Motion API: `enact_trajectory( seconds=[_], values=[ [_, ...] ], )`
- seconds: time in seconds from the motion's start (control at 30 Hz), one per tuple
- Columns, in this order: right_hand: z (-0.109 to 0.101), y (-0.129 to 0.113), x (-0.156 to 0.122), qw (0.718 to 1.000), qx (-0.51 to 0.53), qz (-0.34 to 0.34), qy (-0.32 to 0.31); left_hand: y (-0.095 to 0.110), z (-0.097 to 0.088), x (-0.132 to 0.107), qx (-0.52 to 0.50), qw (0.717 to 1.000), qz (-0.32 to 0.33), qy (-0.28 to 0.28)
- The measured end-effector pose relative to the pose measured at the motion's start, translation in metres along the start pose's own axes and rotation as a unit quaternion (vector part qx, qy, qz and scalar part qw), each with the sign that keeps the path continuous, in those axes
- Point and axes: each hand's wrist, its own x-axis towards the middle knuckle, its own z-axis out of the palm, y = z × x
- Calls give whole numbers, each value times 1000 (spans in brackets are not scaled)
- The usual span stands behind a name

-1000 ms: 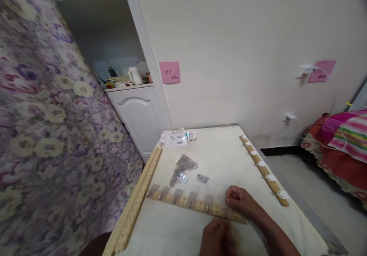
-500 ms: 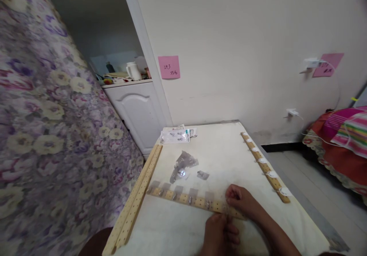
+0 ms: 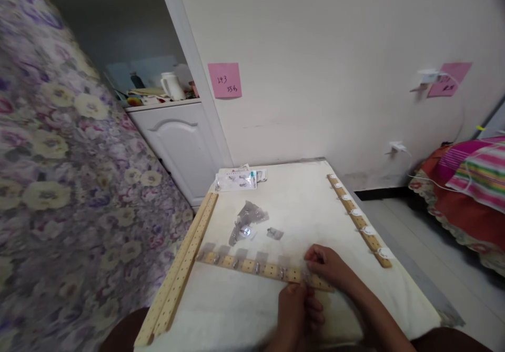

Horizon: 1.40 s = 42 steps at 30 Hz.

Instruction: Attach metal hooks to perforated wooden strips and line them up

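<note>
A wooden strip with holes (image 3: 270, 271) lies across the near part of the table, with several small clear packets (image 3: 258, 264) along it, each showing a shiny metal piece. At its right end, my right hand (image 3: 328, 265) has thumb and forefinger pinched at the upper part of another clear packet (image 3: 306, 274). My left hand (image 3: 294, 310) is at the strip's near edge, just below that packet, fingers curled in. What its fingertips hold is hidden. Beyond the strip lie crumpled clear plastic bags (image 3: 248, 215) and a small loose packet (image 3: 275, 233).
Two long perforated wooden strips (image 3: 185, 268) run along the table's left edge. Another strip (image 3: 373, 242) with round white tags lies along the right. Printed packaging (image 3: 235, 180) sits at the back left. A floral curtain (image 3: 67, 183) hangs on the left; a wall stands behind.
The whole view has shifted slightly, so things appear a little higher and further left. Both hands stay at the right end of the strip, with only slight finger movement.
</note>
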Motion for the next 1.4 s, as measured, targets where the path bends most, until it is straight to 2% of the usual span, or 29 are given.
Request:
enact_trajectory(
  seconds=[0.5, 0.73, 1.4],
  values=[
    [-3, -1, -2, 1000, -2, 10, -8, -2, 2, 3, 14, 999, 17, 28],
    [-1, 2, -1, 1000, -14, 8, -1, -5, 1, 4, 19, 998, 44, 30],
    [1, 3, -1, 1000, -19, 13, 0, -6, 2, 5, 33, 998, 54, 29]
  ],
)
